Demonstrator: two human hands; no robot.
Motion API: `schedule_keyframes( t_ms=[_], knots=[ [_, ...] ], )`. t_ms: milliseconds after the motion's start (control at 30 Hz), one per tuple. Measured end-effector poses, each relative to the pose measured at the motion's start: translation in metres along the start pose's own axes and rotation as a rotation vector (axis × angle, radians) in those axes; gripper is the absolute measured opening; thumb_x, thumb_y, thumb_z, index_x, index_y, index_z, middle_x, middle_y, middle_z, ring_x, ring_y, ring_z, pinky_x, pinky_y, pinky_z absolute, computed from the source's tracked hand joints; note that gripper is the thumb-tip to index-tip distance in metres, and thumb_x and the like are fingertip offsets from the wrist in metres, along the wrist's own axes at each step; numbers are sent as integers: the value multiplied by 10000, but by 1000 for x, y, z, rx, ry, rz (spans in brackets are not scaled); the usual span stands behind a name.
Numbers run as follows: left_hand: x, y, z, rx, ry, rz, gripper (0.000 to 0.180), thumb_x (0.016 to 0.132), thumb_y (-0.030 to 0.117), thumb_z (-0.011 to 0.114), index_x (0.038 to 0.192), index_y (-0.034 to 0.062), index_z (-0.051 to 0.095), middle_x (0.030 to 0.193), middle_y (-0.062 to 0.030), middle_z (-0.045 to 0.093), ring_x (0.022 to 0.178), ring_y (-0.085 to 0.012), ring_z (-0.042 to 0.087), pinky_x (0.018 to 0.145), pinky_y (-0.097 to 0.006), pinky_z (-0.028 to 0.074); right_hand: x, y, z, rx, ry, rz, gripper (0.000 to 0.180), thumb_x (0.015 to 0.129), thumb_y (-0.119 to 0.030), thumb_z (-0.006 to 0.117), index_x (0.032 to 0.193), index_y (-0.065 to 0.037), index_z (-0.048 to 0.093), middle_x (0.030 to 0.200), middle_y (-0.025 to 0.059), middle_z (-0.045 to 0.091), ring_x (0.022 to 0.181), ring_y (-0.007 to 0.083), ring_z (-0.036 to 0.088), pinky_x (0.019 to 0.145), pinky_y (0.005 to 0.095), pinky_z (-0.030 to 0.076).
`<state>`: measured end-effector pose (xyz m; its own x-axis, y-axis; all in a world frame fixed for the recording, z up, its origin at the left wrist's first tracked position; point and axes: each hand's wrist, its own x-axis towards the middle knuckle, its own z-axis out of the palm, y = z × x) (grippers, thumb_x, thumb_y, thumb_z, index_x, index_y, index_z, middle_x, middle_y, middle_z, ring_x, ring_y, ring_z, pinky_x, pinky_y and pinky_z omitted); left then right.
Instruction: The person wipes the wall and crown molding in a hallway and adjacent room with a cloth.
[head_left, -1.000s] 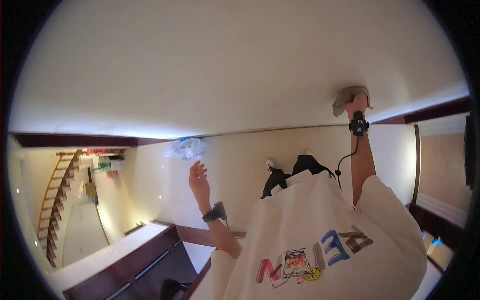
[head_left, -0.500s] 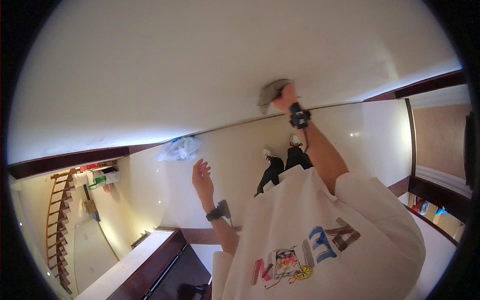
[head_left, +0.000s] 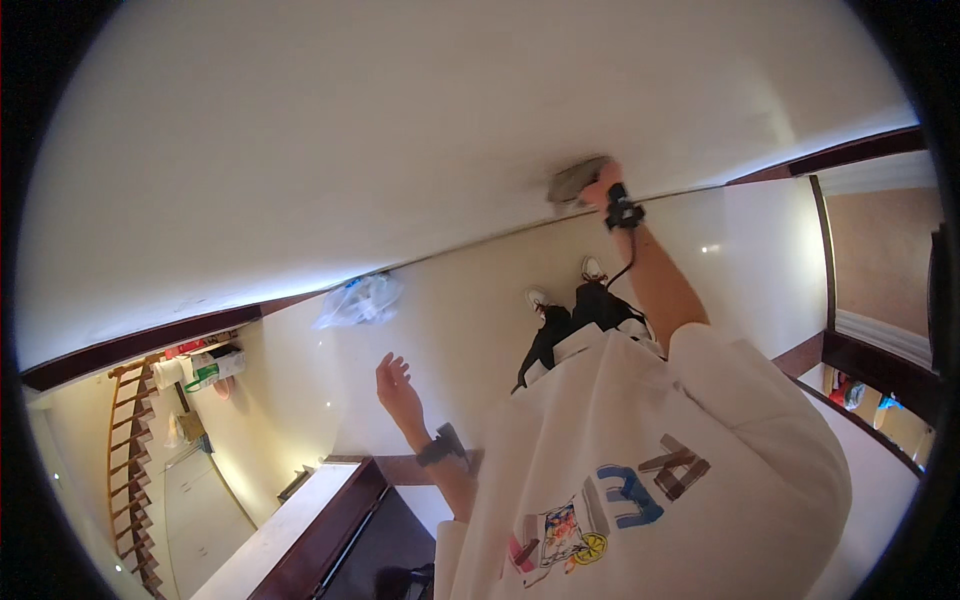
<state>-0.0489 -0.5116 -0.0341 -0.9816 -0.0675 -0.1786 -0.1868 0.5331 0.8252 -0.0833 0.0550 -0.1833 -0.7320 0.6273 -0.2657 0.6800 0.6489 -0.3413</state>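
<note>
The right hand (head_left: 604, 188) has its grip closed on a grey cloth (head_left: 574, 182), which lies against the white wall (head_left: 400, 120) just above the floor (head_left: 455, 310); blur hides the fingertips. The left hand (head_left: 399, 392) hangs bare, grip half spread, near a plastic bag (head_left: 362, 300) on the floor.

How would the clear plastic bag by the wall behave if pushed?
The plastic bag would probably crumple: its film looks thin and wrinkled. Its slumped shape makes rolling unlikely. Whether anything weighs it down is unclear.
</note>
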Motion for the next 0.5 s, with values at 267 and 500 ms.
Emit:
schedule_keyframes(
  t_ms=[267,500],
  knots=[
    [-28,3,-39,-83,45,-167,341,1072,217,531,1334,20,621,1178,-151,713,1032,-240,707,871,-359,579,17,84,7,-68,101,113,559,778,-408,749,1099,42,667,1183,258,668,1107,402,630,949,467,515],
    [-53,31,-57,-21,118,-148,374,1109,282,510,1382,45,605,1250,-166,700,1100,-265,701,905,-400,586,-17,-65,92,98,0,-110,574,767,-429,765,1068,52,683,1168,274,667,1108,424,623,961,483,510]
  ],
)
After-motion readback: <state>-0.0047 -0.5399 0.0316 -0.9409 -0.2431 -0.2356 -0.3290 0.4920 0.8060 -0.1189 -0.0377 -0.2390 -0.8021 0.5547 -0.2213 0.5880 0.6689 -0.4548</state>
